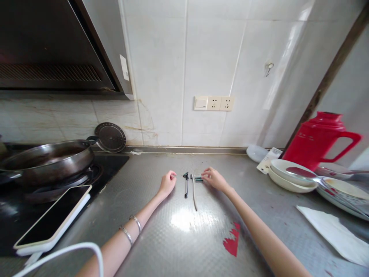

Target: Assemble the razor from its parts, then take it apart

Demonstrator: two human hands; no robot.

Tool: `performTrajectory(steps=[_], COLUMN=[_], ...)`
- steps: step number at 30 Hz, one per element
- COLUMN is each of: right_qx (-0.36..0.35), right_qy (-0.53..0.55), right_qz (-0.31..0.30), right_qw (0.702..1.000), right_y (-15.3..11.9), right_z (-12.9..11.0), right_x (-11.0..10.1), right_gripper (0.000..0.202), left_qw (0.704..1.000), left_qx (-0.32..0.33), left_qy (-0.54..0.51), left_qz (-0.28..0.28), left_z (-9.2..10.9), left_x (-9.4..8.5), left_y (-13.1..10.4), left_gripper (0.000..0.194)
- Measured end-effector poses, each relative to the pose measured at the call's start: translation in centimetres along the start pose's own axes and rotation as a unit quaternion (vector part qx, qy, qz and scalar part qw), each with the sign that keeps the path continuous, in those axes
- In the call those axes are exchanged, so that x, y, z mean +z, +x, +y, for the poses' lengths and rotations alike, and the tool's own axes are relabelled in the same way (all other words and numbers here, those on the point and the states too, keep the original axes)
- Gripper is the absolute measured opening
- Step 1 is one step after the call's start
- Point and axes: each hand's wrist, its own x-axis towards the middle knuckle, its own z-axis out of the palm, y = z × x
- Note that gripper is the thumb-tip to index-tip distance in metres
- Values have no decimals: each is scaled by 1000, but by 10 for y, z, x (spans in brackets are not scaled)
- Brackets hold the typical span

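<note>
On the steel counter lies a slim black-and-silver thing with a T-shaped head, which looks like a razor (186,185). Just right of it, a thin grey stick or cord (194,194) runs lengthwise. My left hand (167,182) rests on the counter left of the razor-like thing, apart from it, fingers curled in with nothing visible in them. My right hand (213,178) is at the right end of a small dark green piece (198,179), its bent fingertips closed on that end. The piece is too small to name, and the fingers partly hide it.
A red scrap (232,241) lies on the counter (161,246) nearer me. At right are stacked dishes (291,182), a red thermos (314,140) and white paper (331,231). At left, a pan (49,161) sits on the stove, beside a phone (54,219) with a white cable (83,244).
</note>
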Motion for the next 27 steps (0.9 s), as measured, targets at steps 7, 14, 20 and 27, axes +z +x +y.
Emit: performTrajectory(steps=[7, 14, 20, 27], right_qx=[153, 107, 134, 147], right_qy=[-36, -49, -110, -128], right_qz=[6, -126, -132, -151], right_qw=[988, 985, 976, 969], right_y=[-5, -10, -4, 3], right_z=[-57, -112, -132, -134], right_x=[-9, 1, 18, 23], right_gripper=[32, 34, 39, 35], left_qw=[999, 998, 999, 999], left_qx=[-19, -17, -12, -11], left_qy=[-33, -56, -45, -21], left_qz=[35, 37, 22, 21], left_z=[-5, -8, -2, -3], left_x=[-2, -4, -5, -2], left_y=[3, 4, 3, 2], left_gripper=[15, 16, 16, 15])
